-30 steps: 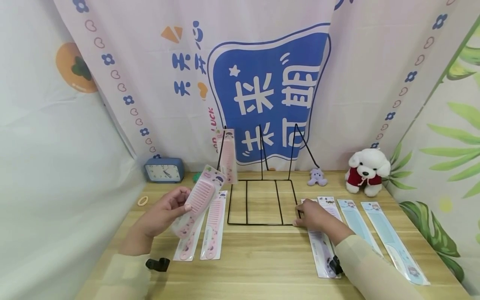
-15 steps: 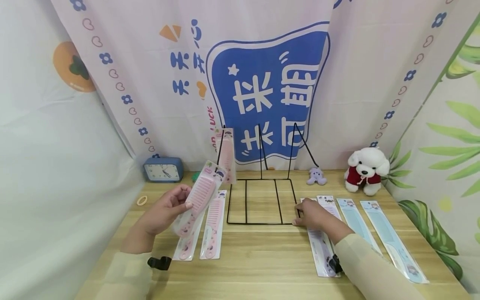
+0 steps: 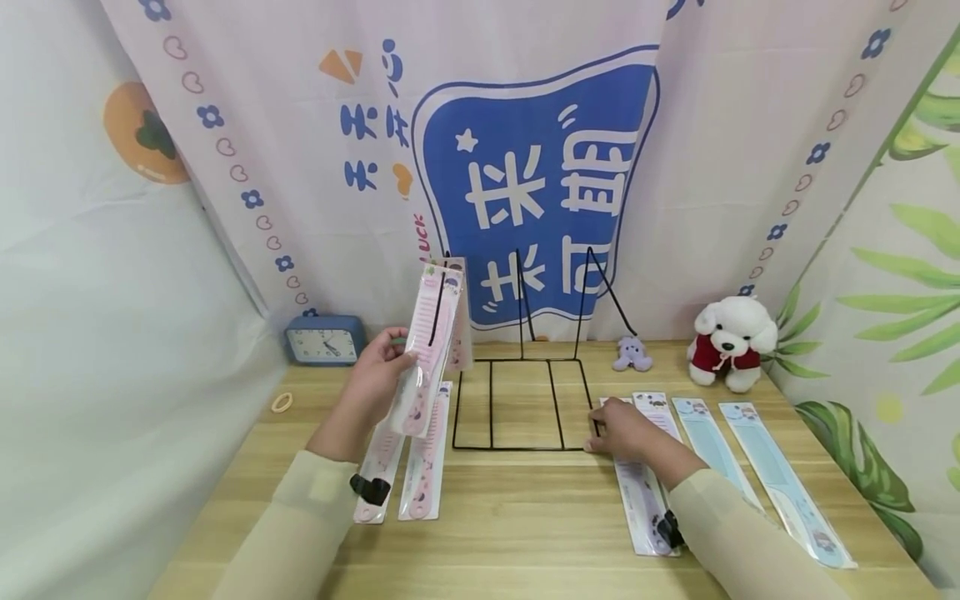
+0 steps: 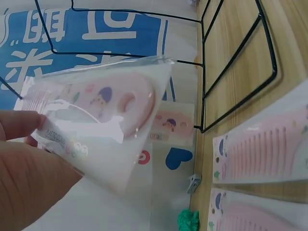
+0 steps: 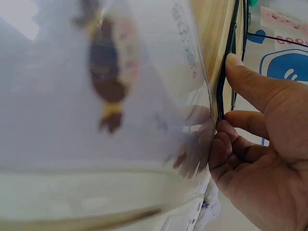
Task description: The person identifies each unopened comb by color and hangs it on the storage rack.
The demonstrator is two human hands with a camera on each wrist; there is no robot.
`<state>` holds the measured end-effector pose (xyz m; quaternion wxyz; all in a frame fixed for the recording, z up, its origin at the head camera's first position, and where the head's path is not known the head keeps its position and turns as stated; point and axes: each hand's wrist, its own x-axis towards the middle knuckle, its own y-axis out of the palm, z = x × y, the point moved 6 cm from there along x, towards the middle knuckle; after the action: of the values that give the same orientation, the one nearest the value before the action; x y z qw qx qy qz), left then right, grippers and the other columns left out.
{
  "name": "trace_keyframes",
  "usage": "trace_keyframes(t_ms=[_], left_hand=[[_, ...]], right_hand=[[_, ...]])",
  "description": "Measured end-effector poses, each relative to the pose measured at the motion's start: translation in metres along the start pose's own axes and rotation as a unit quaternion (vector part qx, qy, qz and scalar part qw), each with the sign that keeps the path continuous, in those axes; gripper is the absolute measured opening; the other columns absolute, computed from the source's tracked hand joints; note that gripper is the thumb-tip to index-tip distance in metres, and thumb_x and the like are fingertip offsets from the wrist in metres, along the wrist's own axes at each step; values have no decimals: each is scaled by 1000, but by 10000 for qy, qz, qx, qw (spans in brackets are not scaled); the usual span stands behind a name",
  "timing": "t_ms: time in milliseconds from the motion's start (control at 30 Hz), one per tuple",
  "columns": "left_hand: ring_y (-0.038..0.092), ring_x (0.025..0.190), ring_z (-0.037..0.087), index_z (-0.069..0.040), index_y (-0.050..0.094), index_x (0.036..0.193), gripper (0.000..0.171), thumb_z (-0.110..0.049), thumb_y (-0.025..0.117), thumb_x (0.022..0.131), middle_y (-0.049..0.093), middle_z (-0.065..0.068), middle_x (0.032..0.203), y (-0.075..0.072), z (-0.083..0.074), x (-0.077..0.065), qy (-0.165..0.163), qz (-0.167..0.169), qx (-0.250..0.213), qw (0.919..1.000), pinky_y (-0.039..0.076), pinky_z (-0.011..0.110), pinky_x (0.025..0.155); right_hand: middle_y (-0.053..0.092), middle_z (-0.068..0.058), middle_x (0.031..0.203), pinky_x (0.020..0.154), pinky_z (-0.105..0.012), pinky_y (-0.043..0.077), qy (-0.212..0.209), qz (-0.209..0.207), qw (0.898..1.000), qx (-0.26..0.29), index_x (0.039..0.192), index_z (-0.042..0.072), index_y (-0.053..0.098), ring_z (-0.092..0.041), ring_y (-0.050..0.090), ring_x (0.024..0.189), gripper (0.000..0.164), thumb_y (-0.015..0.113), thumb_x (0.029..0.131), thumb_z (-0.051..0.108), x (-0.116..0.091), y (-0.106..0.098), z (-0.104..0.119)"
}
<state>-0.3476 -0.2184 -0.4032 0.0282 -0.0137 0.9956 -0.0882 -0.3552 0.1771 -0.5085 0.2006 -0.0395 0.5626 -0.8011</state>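
One packaged pink comb point(image 3: 426, 379) is pinched between the thumb and fingers of the left hand point(image 3: 378, 368), the left prong point(image 3: 437, 307) of the black wire rack point(image 3: 521, 449) crossing in front of it; the left wrist view alone shows a green object point(image 4: 188, 220) beyond. Farther right, the right hand point(image 3: 626, 429) pinches the rack's base, a grip plain only in the right wrist view.

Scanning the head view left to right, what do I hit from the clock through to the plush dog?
Blue clock → left hand → the pink comb pack it holds → black wire rack → right hand, gripping the rack's edge → white plush dog.
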Motion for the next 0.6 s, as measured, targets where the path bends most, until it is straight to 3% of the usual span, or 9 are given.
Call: trace_keyframes(t_ms=[267, 600], left_hand=[[62, 110, 25, -13, 52, 151, 41, -7, 58, 111, 61, 13, 127, 10, -4, 22, -50, -328, -113, 9994, 57, 33, 90], [59, 104, 23, -6, 60, 136, 26, -5, 58, 109, 64, 15, 123, 21, 6, 45, 234, -850, 327, 9956, 54, 31, 85]], right_hand=[[60, -38, 145, 118, -63, 48, 9, -40, 10000, -63, 146, -7, 65, -53, 58, 138, 66, 87, 96, 31, 2, 1, 0], [58, -39, 147, 118, -64, 48, -6, -45, 10000, -25, 146, -8, 64, -54, 57, 139, 67, 87, 96, 31, 3, 3, -2]])
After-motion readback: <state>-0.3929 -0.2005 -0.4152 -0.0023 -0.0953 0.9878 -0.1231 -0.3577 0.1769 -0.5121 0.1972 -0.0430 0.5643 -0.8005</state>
